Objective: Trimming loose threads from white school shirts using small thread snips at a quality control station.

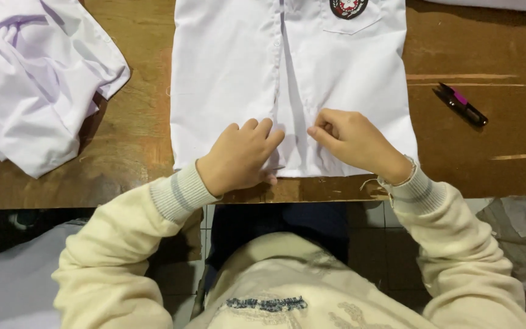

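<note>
Wooden table (135, 152): shirts (245, 73), thread snips (462, 105)

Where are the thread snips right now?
In the head view, the thread snips lie on the wooden table, right of the white shirt, beyond the right hand.

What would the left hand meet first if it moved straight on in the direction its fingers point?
Probably the right hand: the left hand points up-right across the white shirt, its fingertips close to the right hand's pinched fingers.
</note>
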